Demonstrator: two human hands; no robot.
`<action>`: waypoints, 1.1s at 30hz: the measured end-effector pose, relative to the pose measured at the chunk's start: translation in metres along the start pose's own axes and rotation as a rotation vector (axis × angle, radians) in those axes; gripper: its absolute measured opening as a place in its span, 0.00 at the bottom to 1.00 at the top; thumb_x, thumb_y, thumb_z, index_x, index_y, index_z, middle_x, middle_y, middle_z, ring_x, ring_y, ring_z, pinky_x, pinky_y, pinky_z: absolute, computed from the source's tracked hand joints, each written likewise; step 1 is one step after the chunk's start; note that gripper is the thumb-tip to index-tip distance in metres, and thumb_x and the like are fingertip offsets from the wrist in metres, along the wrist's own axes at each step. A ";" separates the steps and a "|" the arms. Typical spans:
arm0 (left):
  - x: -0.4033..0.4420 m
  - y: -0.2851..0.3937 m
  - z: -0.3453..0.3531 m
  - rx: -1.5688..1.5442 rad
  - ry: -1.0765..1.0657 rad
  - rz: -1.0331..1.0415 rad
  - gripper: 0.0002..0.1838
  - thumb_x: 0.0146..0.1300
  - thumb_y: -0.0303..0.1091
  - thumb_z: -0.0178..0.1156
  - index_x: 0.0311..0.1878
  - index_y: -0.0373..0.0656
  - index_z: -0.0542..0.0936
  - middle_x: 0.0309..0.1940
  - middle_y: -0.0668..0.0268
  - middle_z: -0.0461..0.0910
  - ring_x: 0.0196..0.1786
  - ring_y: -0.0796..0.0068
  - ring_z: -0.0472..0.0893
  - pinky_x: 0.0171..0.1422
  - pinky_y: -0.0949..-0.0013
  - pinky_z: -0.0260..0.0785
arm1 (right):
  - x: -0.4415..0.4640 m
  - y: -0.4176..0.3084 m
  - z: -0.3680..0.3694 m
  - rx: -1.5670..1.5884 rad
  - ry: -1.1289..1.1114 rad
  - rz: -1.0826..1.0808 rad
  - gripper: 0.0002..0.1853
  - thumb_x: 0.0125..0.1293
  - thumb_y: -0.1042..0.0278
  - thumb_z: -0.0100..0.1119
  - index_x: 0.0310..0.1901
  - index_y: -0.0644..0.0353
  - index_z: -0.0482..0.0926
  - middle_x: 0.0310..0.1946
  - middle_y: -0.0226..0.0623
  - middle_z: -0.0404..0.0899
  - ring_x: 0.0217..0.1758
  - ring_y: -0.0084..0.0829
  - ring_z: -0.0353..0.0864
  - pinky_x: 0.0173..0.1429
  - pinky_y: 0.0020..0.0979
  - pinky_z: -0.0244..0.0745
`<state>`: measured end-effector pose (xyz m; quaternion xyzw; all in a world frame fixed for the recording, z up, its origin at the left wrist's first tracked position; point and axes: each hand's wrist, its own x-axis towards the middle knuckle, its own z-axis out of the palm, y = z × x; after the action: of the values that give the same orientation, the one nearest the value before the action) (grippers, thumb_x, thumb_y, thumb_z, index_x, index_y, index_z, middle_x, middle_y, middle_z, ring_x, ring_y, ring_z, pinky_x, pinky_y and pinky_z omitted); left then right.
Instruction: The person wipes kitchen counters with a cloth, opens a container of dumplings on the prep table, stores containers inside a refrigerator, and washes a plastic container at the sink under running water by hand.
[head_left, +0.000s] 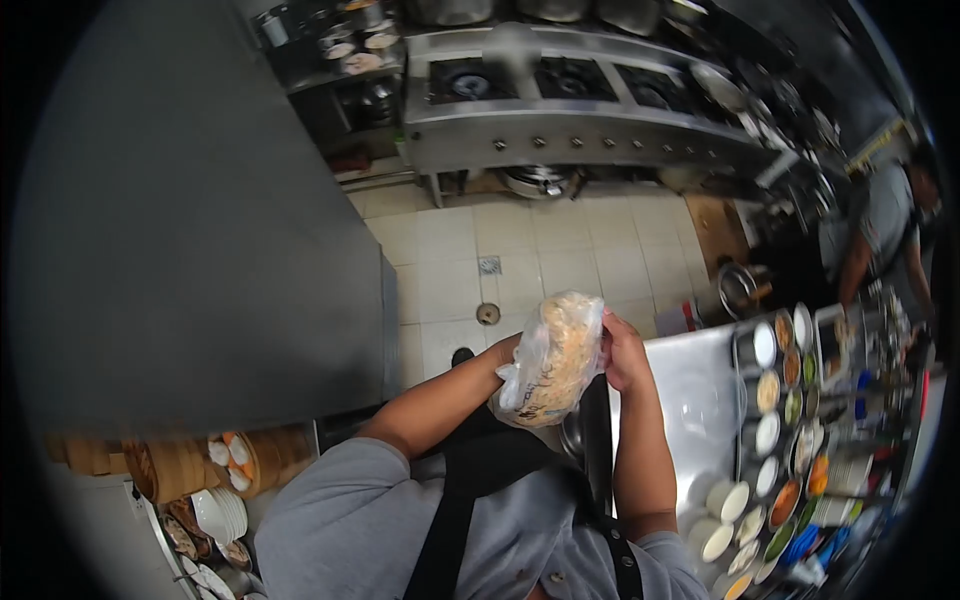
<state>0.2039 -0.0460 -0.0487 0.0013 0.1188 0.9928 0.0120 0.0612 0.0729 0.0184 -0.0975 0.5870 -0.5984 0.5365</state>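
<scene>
A clear plastic bag [556, 365] packed with pale orange-beige food hangs in front of my body, tilted, with dark handwriting across its lower part. I cannot make out what the food is. My left hand [507, 355] holds the bag from the left, and most of its fingers are hidden behind the plastic. On the other side my right hand [625, 352] is closed on the bag's upper right edge. Twisted plastic sticks out near my left wrist.
A steel counter [690, 385] stands at my right, with several food containers [767, 390] along it. A gas stove [580, 125] lies ahead across the tiled floor [520, 245]. A tall grey cabinet [200, 230] fills the left. Another person [885, 225] works at far right. Bamboo steamers [155, 470] sit lower left.
</scene>
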 end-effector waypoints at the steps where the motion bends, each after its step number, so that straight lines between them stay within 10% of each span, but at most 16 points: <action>1: 0.005 0.021 -0.021 0.038 0.019 0.015 0.30 0.66 0.49 0.59 0.65 0.40 0.70 0.57 0.52 0.76 0.55 0.58 0.80 0.58 0.56 0.77 | 0.019 -0.016 0.007 -0.038 -0.065 -0.009 0.17 0.72 0.55 0.51 0.50 0.59 0.78 0.34 0.29 0.80 0.29 0.18 0.75 0.30 0.19 0.66; 18: -0.047 0.338 -0.007 0.228 0.249 0.690 0.20 0.70 0.40 0.58 0.60 0.41 0.73 0.48 0.64 0.80 0.45 0.75 0.82 0.48 0.69 0.79 | 0.262 -0.172 0.295 -0.110 -0.588 -0.569 0.08 0.61 0.79 0.64 0.41 0.61 0.78 0.34 0.26 0.79 0.35 0.16 0.75 0.41 0.20 0.69; 24: -0.058 0.422 -0.036 0.247 0.288 0.979 0.21 0.69 0.42 0.59 0.60 0.41 0.73 0.50 0.62 0.79 0.49 0.72 0.81 0.53 0.67 0.78 | 0.355 -0.197 0.361 -0.034 -1.031 -0.393 0.09 0.60 0.78 0.65 0.42 0.61 0.77 0.34 0.24 0.78 0.36 0.15 0.75 0.44 0.20 0.71; 30: -0.045 0.514 -0.113 0.085 0.410 1.202 0.22 0.69 0.44 0.56 0.60 0.40 0.73 0.51 0.58 0.80 0.51 0.64 0.81 0.56 0.61 0.78 | 0.444 -0.211 0.397 -0.925 -0.974 -1.054 0.14 0.58 0.72 0.66 0.46 0.62 0.76 0.34 0.41 0.81 0.38 0.39 0.80 0.45 0.37 0.74; 33: -0.025 0.530 -0.120 0.019 0.435 1.317 0.23 0.69 0.44 0.57 0.61 0.41 0.72 0.51 0.58 0.80 0.50 0.63 0.82 0.56 0.60 0.78 | 0.478 -0.216 0.419 -0.857 -1.184 -1.221 0.14 0.53 0.76 0.65 0.43 0.63 0.78 0.32 0.47 0.80 0.37 0.50 0.79 0.42 0.43 0.75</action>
<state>0.2158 -0.5899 -0.0407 -0.1259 0.1016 0.7700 -0.6171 0.0657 -0.5966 0.0697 -0.8628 0.2372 -0.3628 0.2603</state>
